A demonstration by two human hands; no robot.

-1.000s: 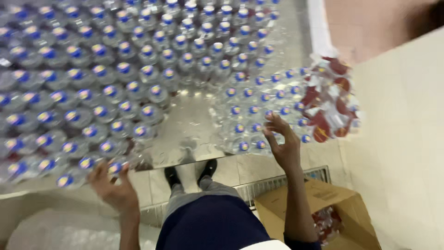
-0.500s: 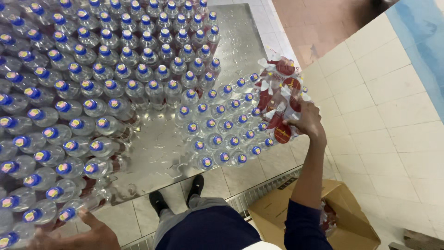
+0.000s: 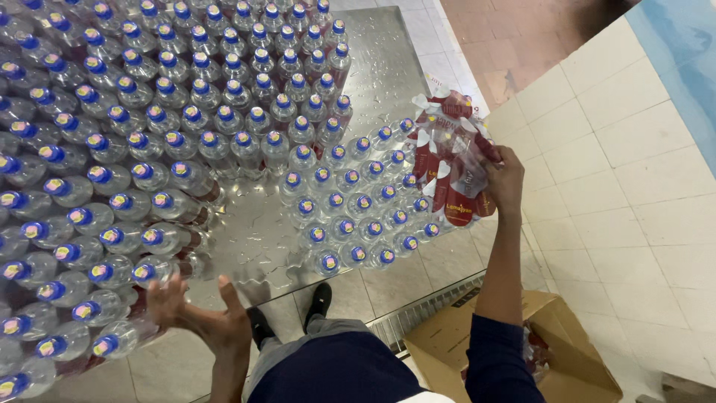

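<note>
Several clear plastic bottles with blue caps (image 3: 134,142) stand packed on a wet steel table (image 3: 380,67). A smaller cluster of bottles (image 3: 350,201) sits at the table's right edge, with a shrink-wrapped pack of red-labelled bottles (image 3: 451,164) lying on its side against it. My right hand (image 3: 506,181) grips the pack's right end. My left hand (image 3: 198,313) is spread, palm up, against the near bottles at the front left of the big group.
An open cardboard box (image 3: 514,351) stands on the white tiled floor (image 3: 619,186) at my right, with wrapped bottles inside. A metal drain grate (image 3: 418,313) runs below the table edge. My shoes (image 3: 317,306) show under the table.
My right hand moved from the small cluster's near edge to the red-labelled pack and took hold of it. My left hand stays by the front-left bottles. The view tilted.
</note>
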